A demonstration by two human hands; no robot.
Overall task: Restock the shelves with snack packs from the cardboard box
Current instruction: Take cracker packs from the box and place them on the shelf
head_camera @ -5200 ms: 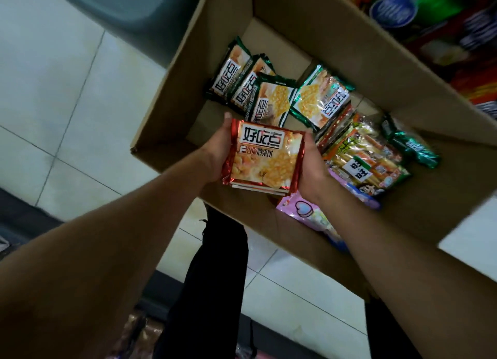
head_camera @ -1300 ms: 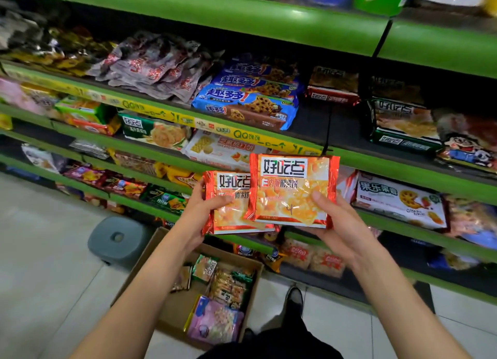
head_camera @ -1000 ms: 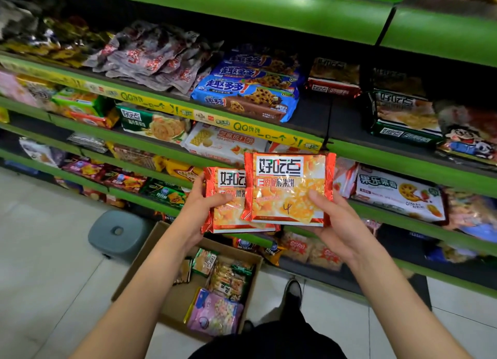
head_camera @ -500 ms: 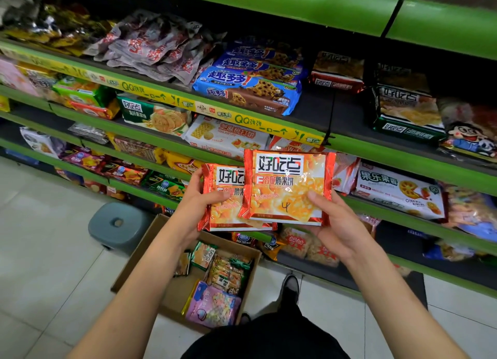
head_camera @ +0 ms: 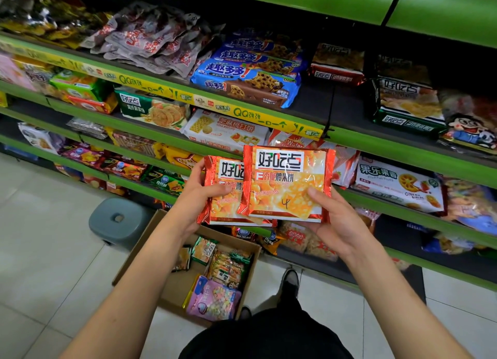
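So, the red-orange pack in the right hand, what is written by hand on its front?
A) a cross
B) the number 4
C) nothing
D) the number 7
B: a dark handwritten 4 shows low on the clear window of the red-orange pack, just left of the right hand holding it.
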